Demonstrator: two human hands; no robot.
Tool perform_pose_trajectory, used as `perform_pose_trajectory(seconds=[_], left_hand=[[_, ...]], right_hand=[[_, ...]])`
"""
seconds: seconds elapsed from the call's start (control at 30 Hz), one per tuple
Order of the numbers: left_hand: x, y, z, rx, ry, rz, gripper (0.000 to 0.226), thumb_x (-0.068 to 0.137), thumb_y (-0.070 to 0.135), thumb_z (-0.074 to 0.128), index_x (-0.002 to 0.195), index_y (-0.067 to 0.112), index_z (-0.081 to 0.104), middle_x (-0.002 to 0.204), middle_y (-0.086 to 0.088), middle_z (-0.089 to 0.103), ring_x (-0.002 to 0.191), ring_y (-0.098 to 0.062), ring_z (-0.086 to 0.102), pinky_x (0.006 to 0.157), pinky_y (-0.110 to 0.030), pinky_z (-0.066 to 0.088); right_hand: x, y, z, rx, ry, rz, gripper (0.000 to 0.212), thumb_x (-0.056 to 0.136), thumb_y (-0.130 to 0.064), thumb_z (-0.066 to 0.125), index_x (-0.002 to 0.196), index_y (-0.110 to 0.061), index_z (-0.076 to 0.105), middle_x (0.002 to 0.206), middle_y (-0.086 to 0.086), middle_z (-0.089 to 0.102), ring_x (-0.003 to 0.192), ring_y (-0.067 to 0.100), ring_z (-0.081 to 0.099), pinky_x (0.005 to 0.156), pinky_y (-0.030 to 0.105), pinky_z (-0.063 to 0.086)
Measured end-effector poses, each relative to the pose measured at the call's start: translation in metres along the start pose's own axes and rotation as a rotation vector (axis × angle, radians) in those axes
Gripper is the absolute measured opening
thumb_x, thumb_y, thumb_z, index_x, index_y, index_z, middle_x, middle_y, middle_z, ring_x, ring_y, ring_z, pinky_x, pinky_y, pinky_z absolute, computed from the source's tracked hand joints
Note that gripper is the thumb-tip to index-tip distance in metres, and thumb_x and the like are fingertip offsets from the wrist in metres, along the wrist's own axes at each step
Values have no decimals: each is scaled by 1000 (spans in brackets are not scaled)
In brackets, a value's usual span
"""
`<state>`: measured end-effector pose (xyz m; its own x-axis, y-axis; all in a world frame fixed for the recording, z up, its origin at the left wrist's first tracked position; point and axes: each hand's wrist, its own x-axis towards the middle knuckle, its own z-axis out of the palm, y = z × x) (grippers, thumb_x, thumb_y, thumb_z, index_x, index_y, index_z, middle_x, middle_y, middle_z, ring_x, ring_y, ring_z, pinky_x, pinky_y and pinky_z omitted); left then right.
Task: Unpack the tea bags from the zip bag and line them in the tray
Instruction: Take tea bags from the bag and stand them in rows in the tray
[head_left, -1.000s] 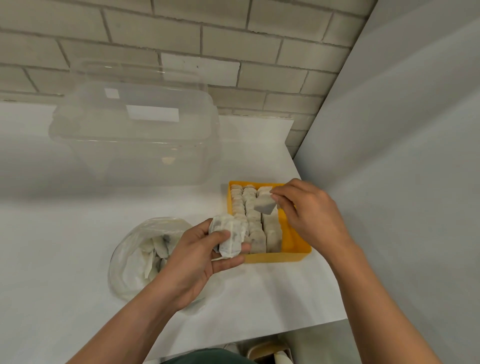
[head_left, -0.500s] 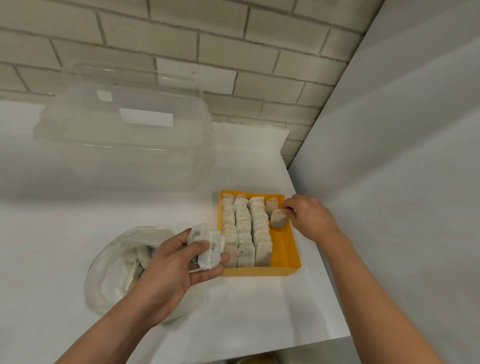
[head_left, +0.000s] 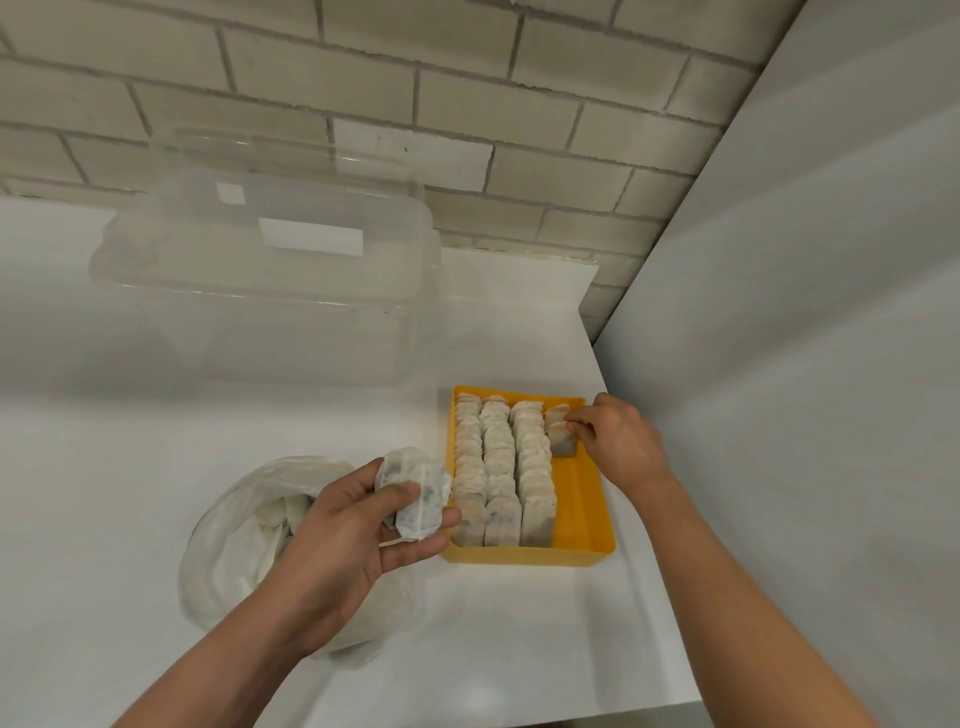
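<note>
Yellow tray (head_left: 581, 552) sits on the white surface (head_left: 104, 467), near its right edge, long side running away from the person.

Three full rows (head_left: 500, 467) of bags stand upright in the tray, packed left to centre. The right lane is mostly bare yellow floor.

Right hand (head_left: 618, 441) is at the far end of that lane. Its fingers (head_left: 577, 426) are narrow, pinching the top edge of one tea bag (head_left: 563, 444). That bag stands upright on the tray floor, just beside the third row. One more bag stands behind it, at the far wall.

Left hand (head_left: 353, 535) hovers just left of the tray, palm up. Thumb and curled fingers hold a bunch (head_left: 418, 488) of tea bags; count cannot be told.

Zip bag (head_left: 234, 545) lies crumpled on the surface under the left wrist, with more bags visible inside.

Clear lidded tub (head_left: 270, 280) stands behind, near the brick wall (head_left: 467, 78).
</note>
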<state>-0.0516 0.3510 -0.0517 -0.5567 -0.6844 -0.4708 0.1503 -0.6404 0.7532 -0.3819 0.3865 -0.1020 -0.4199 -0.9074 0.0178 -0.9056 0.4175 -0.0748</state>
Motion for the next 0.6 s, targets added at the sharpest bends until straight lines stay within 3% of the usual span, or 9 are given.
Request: perform_pose_trajectory(seconds=[0.33,0.5,0.6], left_hand=[[0,-1,1,22,-12,0,24,105,1,49,119,2,69,110,-22,77,100,-37,77,70,-36,65],[0,-4,0,5,-11,-2,23,104,1,50,117,3,70,110,-22,77,101,-38,76,71,-37,66],[-1,-5,-2,3,-11,0,23,105,2,50,119,2,69,111,-21,77,101,-38,76,71,-37,66]], right_hand=[[-8,-4,-2,80,43,79,31,102,-34,59,131,-28,65,111,0,64,102,22,62,72,30,48],[-26,-20,3,-11,59,115,24,101,-41,54,103,-25,71,98,-3,66,85,20,61,64,29,46],[-34,-33,9,-111,-3,126,31,102,-40,45,105,-21,70,105,1,70,96,24,65,69,31,45]])
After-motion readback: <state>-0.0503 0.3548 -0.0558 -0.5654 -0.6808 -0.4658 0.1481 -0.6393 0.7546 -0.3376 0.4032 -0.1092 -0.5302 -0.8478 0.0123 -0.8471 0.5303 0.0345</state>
